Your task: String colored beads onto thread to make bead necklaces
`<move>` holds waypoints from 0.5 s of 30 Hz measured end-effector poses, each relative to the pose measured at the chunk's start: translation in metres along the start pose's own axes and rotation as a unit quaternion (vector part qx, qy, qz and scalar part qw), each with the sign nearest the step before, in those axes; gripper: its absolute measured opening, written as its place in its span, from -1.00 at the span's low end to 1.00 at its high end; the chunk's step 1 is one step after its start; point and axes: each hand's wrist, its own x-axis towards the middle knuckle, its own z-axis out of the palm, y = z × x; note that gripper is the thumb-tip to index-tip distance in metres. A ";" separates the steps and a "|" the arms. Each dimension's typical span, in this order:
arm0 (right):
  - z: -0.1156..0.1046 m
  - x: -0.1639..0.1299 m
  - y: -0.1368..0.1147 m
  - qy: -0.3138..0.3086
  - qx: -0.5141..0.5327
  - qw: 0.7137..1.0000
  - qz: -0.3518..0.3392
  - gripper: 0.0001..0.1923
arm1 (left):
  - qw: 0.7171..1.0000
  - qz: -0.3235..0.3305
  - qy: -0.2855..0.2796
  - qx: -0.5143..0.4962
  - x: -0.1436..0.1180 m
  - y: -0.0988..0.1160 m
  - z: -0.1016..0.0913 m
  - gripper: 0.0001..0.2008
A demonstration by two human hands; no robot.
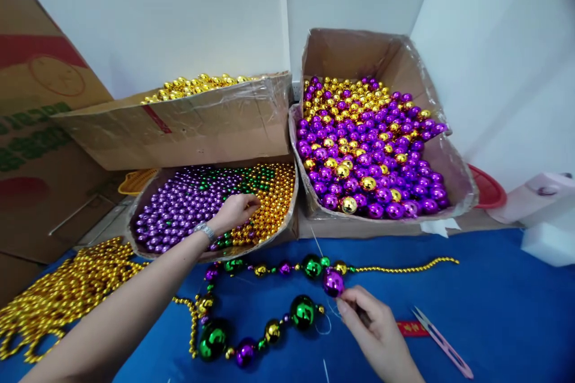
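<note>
Cardboard box [406, 66] at 1 o'clock, lined with clear film, holds large purple and gold balls. A second box [179, 122] at 11 o'clock, tilted, is heaped with gold beads. In front of it, a lower box [291, 215] at 12 o'clock holds small purple, green and gold beads in patches. Blue table cover [471, 311] spans the foreground. A pile of gold bead strands [63, 293] lies at 9 o'clock. A beaded garland [269, 299] of green, purple and gold balls loops across the cover at 6 o'clock, its thin gold tail running toward 3 o'clock. Left hand [236, 209], wrist in a metal band, reaches into the lower box, fingers curled narrow over the beads; contents of the grip cannot be told. Right hand [377, 329] at 5 o'clock pinches thread just beside a purple ball [333, 283] of the garland. Pink snips [442, 342] lie at 4 o'clock.
</note>
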 end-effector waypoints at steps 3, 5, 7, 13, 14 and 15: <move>0.002 0.002 -0.004 0.018 -0.006 0.999 -0.028 -0.71 | 0.994 0.024 0.086 -0.060 -0.001 0.049 -0.016 -0.68; 0.004 0.003 -0.007 0.032 0.004 0.999 -0.034 -0.70 | 0.974 0.104 0.143 -0.140 -0.001 0.088 -0.024 -0.72; 0.004 0.004 -0.009 0.049 0.016 0.998 -0.037 -0.71 | 0.953 0.209 0.155 -0.152 0.003 0.125 -0.025 -0.73; -0.001 -0.002 -0.012 0.098 0.026 0.994 -0.034 -0.70 | 0.929 0.350 0.122 0.005 0.032 0.184 0.006 -0.64; -0.002 -0.004 -0.012 0.104 0.026 0.994 -0.029 -0.69 | 0.930 0.347 0.120 0.020 0.036 0.187 0.011 -0.66; -0.003 -0.005 -0.012 0.111 0.025 0.993 -0.026 -0.68 | 0.932 0.342 0.116 0.028 0.038 0.189 0.013 -0.69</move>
